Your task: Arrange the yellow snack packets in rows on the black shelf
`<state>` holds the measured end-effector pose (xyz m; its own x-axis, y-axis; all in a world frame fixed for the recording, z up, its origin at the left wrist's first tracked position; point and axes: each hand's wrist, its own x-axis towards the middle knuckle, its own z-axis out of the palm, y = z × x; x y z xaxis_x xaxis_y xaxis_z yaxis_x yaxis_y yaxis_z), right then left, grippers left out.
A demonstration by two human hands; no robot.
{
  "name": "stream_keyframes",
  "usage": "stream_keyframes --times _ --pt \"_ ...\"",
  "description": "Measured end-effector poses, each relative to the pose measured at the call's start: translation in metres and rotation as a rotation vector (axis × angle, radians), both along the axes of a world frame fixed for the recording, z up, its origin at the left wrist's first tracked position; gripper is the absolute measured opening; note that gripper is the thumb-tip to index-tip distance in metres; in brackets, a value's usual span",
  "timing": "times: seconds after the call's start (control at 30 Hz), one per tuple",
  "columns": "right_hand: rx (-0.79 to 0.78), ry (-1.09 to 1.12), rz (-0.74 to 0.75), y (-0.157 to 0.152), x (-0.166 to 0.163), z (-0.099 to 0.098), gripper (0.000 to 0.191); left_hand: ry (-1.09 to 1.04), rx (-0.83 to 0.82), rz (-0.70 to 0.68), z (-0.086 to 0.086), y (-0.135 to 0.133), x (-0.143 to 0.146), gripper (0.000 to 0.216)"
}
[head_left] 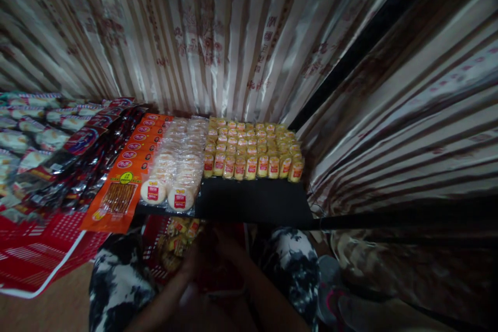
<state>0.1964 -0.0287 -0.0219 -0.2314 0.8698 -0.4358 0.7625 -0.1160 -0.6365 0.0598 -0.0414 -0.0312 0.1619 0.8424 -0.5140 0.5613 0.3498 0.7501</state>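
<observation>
probably light and limp, the red packet (220, 272) looked like thin printed film, crinkly and a little slick. i judged it would sag if held by one corner, so a hold along its top edge or at both sides would suit it best, without squeezing whatever was inside. it lay low in the near middle of the view, over the person's lap between the patterned knees (116, 280), just nearer than the black board (252, 202).

the left hand (190, 285) was at the packet's left side and the right hand (238, 262) at its right, both seeming to touch it. the spot was dark and blurred, so i could not tell whether the fingers were spread, pressed together or pinching the film.

just left of the hands an open bag of small snacks (175, 241) showed below the board's edge. on the far part of the board stood rows of little yellow packets (252, 150), with round white cakes (179, 166) in clear wrap to their left, then orange packs (120, 187) and dark shiny packs (89, 161) further left. a striped curtain (218, 36) hung behind it all.
</observation>
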Motion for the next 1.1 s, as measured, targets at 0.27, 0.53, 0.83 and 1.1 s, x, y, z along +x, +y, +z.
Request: stream_keyframes --times 0.27,0.53,0.83,1.1 --pt "0.064 0.188 -0.009 -0.011 0.022 0.052 0.029 -0.345 0.014 0.167 0.055 -0.002 -0.025 0.037" --pt "0.135 0.369 -0.107 -0.016 0.044 0.090 0.029 -0.332 0.186 0.059 0.113 0.005 -0.013 0.046" --pt "0.413 0.297 -0.369 -0.011 0.078 0.118 0.026 -0.090 0.597 -0.121 0.156 0.037 0.052 0.038" --pt "0.739 0.154 -0.737 0.000 0.127 0.103 0.035 -0.077 0.775 -0.372 0.176 0.081 0.136 0.043"
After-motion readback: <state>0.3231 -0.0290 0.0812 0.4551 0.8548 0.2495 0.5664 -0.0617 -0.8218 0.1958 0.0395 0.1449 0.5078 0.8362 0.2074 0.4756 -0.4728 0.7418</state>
